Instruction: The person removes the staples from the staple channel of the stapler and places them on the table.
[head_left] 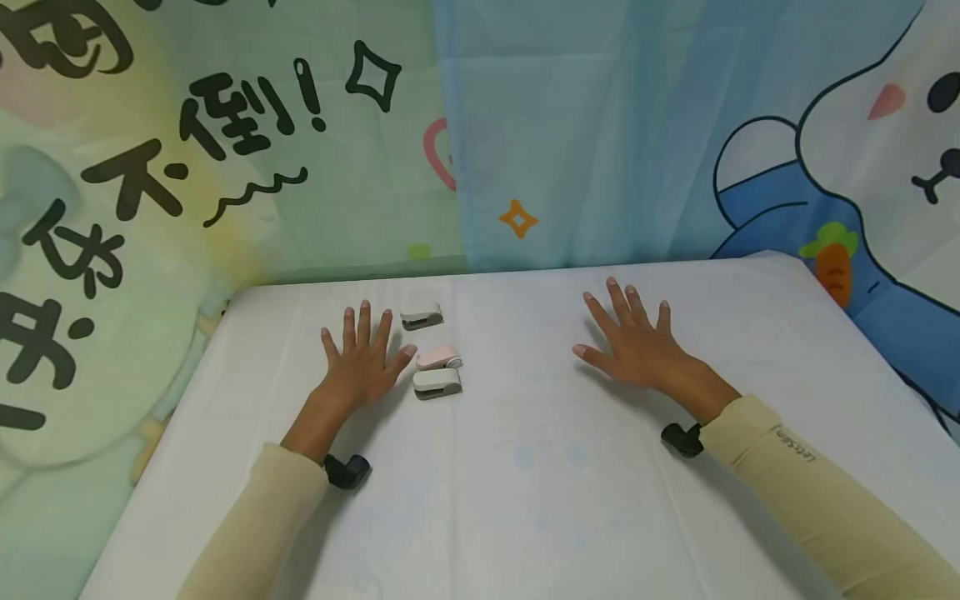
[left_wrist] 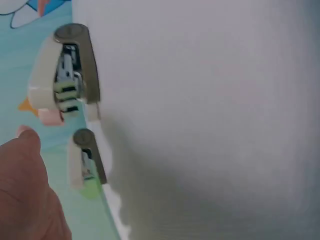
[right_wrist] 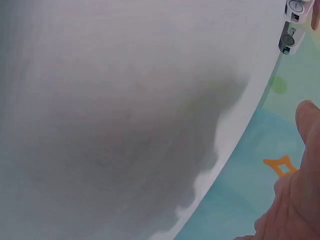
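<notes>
Three small staplers lie in a loose column left of the table's middle. The farthest is a white stapler [head_left: 422, 316]; nearer are a pink stapler [head_left: 437, 357] and, close beside it, another white stapler [head_left: 437, 383]. In the left wrist view the near white stapler [left_wrist: 44, 75] hides most of the pink one. My left hand [head_left: 360, 367] is just left of the staplers, fingers straight and spread, its thumb pointing at the pink one. Well to their right, my right hand [head_left: 637, 346] has its fingers spread too. Neither hand holds anything.
A white cloth covers the table [head_left: 525, 500]. Behind it hangs a printed curtain [head_left: 570, 150] with cartoon figures and lettering. Dark wrist cameras sit on the left wrist [head_left: 347, 472] and the right wrist [head_left: 682, 440], below beige sleeves.
</notes>
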